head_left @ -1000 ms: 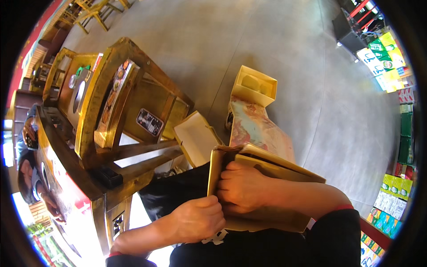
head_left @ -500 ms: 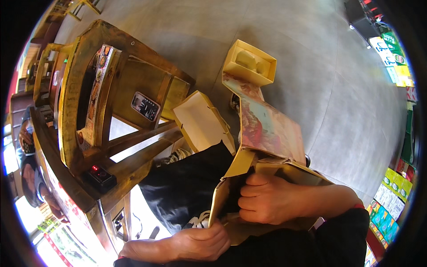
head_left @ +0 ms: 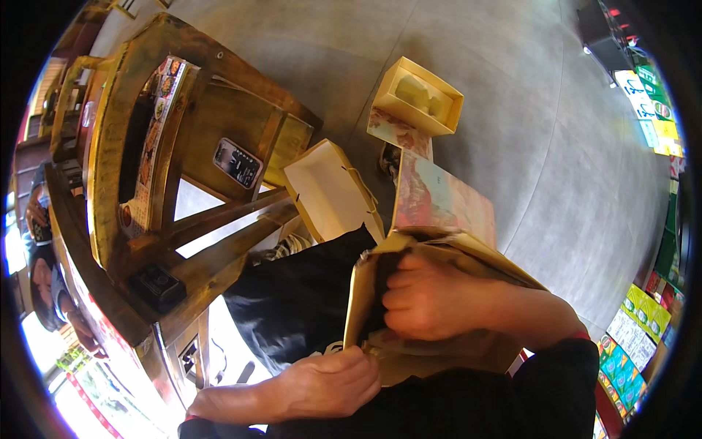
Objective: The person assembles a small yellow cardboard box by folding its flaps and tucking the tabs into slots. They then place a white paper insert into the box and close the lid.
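Observation:
An open cardboard box (head_left: 354, 300) is tilted in front of my body, its brown inside facing up. My left hand (head_left: 333, 380) is closed on the near end of its left wall, with the thumb on top. Inside the box my right hand (head_left: 420, 296) is curled into a fist near the far left corner. Whether anything lies in those fingers is hidden. A panel with a painted pink and pale-blue picture (head_left: 442, 192) stretches away beyond the box's far edge. Black cloth (head_left: 289, 311) lies left of the box.
A gold open box (head_left: 418, 95) with rounded hollows sits farther off. A paper bag with cord handles (head_left: 329, 190) stands left of the picture panel. The wooden table frame (head_left: 208, 44) at left carries a phone (head_left: 238, 162) and a small black device (head_left: 157, 287). Colourful packages (head_left: 629, 366) line the right.
A flap that stood up at the box's far left corner no longer stands there. My right hand has shifted slightly up and left inside the box. My left hand keeps its hold.

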Demonstrator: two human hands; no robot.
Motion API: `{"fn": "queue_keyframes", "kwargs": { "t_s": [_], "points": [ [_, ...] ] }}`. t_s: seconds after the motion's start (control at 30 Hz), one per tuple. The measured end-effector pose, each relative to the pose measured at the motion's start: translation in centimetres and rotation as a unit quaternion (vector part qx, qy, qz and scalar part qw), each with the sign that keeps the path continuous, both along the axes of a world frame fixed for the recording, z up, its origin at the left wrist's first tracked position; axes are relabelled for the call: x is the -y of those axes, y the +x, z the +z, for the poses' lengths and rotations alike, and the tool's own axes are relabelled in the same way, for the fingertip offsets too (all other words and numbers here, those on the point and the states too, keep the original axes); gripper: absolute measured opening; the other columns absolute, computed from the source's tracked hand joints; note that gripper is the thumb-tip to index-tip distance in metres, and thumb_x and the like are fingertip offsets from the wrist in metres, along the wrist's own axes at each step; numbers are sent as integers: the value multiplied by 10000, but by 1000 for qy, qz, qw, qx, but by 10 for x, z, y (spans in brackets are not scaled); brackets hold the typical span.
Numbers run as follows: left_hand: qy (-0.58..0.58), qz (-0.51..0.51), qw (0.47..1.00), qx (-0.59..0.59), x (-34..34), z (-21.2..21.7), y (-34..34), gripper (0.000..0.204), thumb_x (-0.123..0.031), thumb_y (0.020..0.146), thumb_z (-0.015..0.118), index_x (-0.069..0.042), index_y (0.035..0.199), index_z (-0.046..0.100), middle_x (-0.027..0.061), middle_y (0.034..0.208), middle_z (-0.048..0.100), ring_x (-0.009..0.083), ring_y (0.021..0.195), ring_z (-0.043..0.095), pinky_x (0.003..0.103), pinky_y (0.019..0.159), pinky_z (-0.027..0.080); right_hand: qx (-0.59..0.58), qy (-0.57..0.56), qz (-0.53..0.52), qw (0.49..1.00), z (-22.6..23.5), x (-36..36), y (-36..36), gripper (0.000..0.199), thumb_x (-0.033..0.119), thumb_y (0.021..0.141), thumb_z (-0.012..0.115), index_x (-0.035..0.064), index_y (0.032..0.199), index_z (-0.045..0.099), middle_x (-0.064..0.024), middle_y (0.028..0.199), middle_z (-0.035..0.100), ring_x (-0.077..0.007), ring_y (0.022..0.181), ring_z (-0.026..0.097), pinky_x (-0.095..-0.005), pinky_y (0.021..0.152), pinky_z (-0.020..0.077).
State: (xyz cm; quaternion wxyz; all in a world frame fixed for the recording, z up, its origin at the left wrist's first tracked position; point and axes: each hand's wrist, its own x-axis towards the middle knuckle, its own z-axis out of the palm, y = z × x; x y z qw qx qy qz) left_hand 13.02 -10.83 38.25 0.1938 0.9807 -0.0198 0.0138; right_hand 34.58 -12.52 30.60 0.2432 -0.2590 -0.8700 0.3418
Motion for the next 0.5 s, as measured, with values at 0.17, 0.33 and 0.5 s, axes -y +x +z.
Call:
{"fn": "queue_keyframes", "kwargs": {
  "t_s": [0.17,0.33,0.5],
  "points": [
    [-38,58,996,-63,11,-2,1,96,-135,668,533,-71,737,553,19,667,484,154,676,503,244,719,397,41,-61,18,997,-8,-7,-18,190,277,694,612,109,606,597,-35,666,568,-215,714,542,-351,711,361],
    [-50,82,990,-103,24,-11,8,52,-147,663,536,-102,641,524,16,603,502,152,624,495,236,625,350,96,-40,7,995,-7,-1,-34,150,250,677,579,104,646,596,-38,695,581,-212,740,556,-344,740,384],
    [-24,90,990,-101,37,-14,4,44,-150,648,544,-114,644,517,5,599,508,145,582,515,244,601,374,152,16,-1,988,-12,24,-59,112,210,663,539,112,671,594,-17,696,576,-189,754,556,-316,724,387]
  ]
}}
